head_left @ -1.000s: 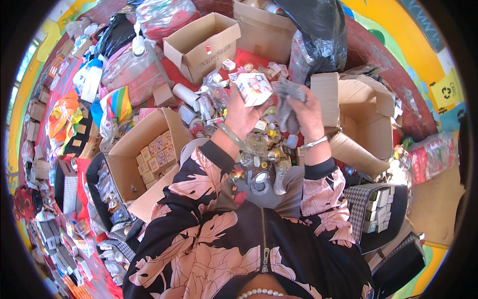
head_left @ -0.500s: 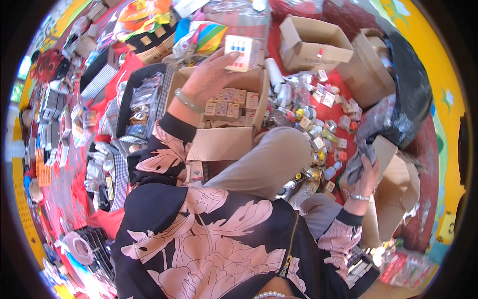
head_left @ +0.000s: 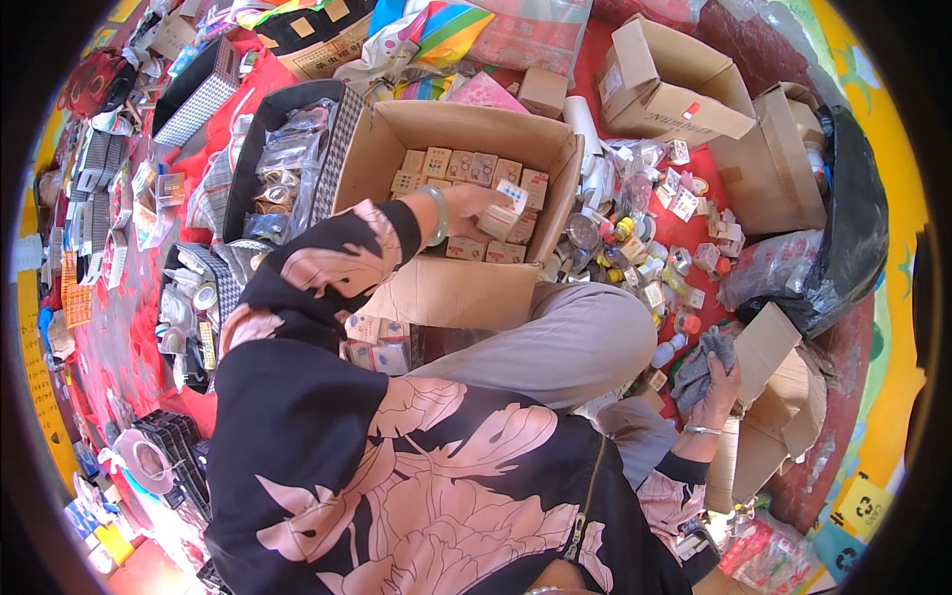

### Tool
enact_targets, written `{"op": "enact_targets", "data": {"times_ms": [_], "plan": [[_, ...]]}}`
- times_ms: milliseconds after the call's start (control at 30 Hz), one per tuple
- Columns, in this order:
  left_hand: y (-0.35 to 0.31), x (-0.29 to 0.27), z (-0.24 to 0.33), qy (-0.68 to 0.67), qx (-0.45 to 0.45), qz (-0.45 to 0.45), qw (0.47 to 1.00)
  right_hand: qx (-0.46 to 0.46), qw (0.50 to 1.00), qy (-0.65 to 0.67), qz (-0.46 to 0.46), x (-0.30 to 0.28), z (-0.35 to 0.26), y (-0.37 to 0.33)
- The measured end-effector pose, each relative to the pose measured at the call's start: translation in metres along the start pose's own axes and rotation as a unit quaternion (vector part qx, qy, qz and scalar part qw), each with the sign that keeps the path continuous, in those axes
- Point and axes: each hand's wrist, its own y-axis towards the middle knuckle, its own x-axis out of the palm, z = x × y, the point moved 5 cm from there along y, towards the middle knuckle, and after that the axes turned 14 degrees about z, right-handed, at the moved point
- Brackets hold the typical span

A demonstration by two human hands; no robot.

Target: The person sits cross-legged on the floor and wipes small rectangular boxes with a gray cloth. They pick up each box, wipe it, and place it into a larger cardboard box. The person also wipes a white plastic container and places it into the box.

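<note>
My left hand [head_left: 466,206], with a pale bangle at the wrist, reaches into an open cardboard box [head_left: 456,295]. Its fingers are closed on a small white box [head_left: 506,206] with blue and red marks, held tilted above the contents. Several similar small boxes [head_left: 474,167] stand in rows inside; my hand and forearm cover part of them. Over at the right, my right hand [head_left: 716,395] grips a crumpled grey cloth [head_left: 703,369] beside another open carton [head_left: 783,397].
Small bottles and boxes [head_left: 645,258] lie heaped on the red floor right of the box. Beyond stand an open carton [head_left: 684,89] and a black plastic bag [head_left: 848,218]. On the left sits a checked bin [head_left: 332,164] of packets. My bent knee [head_left: 585,337] adjoins the box.
My left hand has come down from the box's far edge into it, still holding the small white box. My right hand keeps the grey cloth. The view has shifted slightly.
</note>
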Motion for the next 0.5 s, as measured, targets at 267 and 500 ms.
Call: {"op": "enact_targets", "data": {"times_ms": [267,500], "plan": [[0.173,0.002,-0.095,0.192,0.102,-0.079,0.973,-0.028,0.998,-0.054,-0.017,0.009,-0.007,0.000],[0.115,0.028,-0.055,0.019,-0.057,0.113,0.992,-0.044,0.996,-0.075,-0.013,0.009,-0.012,-0.007]]}}
